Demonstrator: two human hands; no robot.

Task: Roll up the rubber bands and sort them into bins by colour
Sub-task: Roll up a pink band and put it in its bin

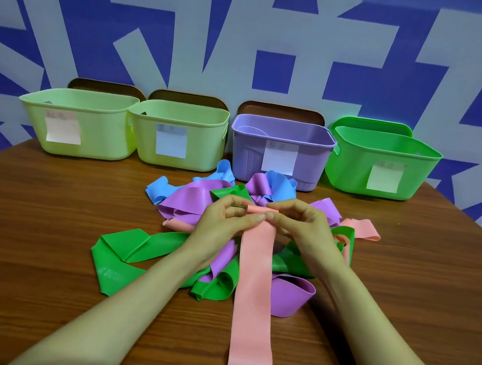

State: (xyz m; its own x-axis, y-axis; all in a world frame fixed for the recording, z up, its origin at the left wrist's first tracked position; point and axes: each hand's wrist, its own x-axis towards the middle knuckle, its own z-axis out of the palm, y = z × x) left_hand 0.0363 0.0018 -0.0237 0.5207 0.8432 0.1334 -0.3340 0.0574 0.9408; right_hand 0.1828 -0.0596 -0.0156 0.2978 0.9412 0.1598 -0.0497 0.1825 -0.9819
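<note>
On the wooden table [34, 219], centre front: one pink band [253, 288], laid flat and running lengthwise toward me, its far end turned over into the start of a roll. My left hand [223, 219]: fingers curled, thumb and fingertips pinching the left side of that rolled end. My right hand [301, 222]: the same, curled and pinching the right side, so both hands meet on the one band. Under and around my hands: a heap of loose bands, none rolled, among them a green band [133, 248] sprawling to the left, a purple band [189, 200] behind my left hand, a blue band [157, 191] at the heap's far left, and a second pink strip [363, 229] to the right. Along the table's far edge, before a blue and grey patterned wall: four bins in a row, each with a paper note on its front. From the left: pale green bin [83, 104], second pale green bin [181, 115] touching it, purple bin [281, 133], bright green bin [382, 144]. Lids stand behind the bins.
</note>
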